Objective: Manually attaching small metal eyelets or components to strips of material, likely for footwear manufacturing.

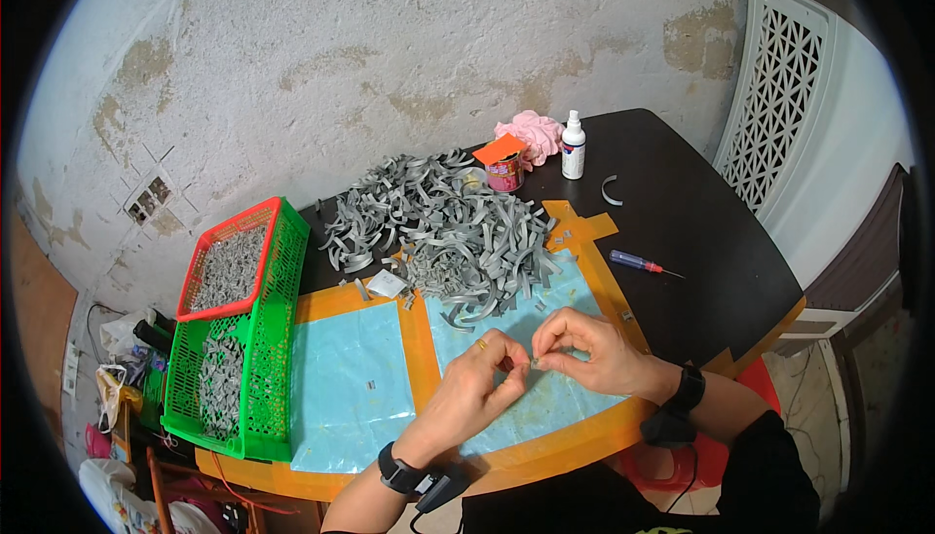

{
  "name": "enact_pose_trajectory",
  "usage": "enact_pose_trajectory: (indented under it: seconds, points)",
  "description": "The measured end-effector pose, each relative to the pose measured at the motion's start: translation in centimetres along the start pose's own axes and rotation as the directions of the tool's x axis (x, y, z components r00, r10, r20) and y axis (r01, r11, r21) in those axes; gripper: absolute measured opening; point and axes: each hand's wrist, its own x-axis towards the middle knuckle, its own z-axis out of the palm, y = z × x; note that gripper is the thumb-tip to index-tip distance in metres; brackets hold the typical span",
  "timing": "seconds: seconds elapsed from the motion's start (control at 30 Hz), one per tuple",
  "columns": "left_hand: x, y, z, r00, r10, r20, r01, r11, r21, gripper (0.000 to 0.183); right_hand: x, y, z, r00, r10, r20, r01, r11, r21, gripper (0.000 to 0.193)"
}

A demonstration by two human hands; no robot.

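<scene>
Evidently the piece being handled is tiny, since both hands work by fingertips alone: the left hand (pixel 479 378) and the right hand (pixel 596 351) meet on the near side of the grey heap (pixel 487 242), thumbs and forefingers closed on one small piece (pixel 534 363) that they mostly hide. Nearly touching, they probably steady it from two sides; its exact form I cannot tell. Beneath them, also on the heap's near side, a blue sheet (pixel 560 412) covers the table, its borders held by orange tape (pixel 419 349), likely so that it does not shift under the forearms. Left of the heap stands a green basket (pixel 268 378) with small grey pieces inside, and a red basket (pixel 261 281) sits at its far end, perhaps propped there to save table room; their walls keep the loose bits from scattering. Right of the heap lies a screwdriver (pixel 635 261), handle toward the heap, seemingly left within easy reach. Beyond the heap's far right edge are a tin (pixel 504 182) topped by an orange card (pixel 499 149), a pink cloth (pixel 536 135) and an upright white bottle (pixel 573 156), apparently put there out of the hands' way.
</scene>
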Motion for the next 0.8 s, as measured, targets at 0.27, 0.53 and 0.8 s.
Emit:
enact_pose_trajectory:
  seconds: [0.27, 0.53, 0.8]
  points:
    - [0.1, -1.7, 1.5, 0.99, -0.138, -0.032, 0.123, 0.947, -0.296, 0.006, 0.6, -1.6, 0.3, 0.98, -0.2, 0.024, 0.185, 0.849, -0.494, 0.022]
    - [0.2, -1.7, 2.1, 0.979, -0.194, -0.059, 0.152, 0.896, -0.416, 0.01, 0.6, -1.5, 0.1, 0.941, -0.337, 0.045, 0.301, 0.767, -0.567, 0.022]
    - [-0.1, -1.5, 1.4, 0.977, -0.214, 0.006, 0.171, 0.761, -0.626, 0.007, 0.4, -1.3, 0.0, 0.962, -0.268, -0.058, 0.218, 0.876, -0.43, 0.02]
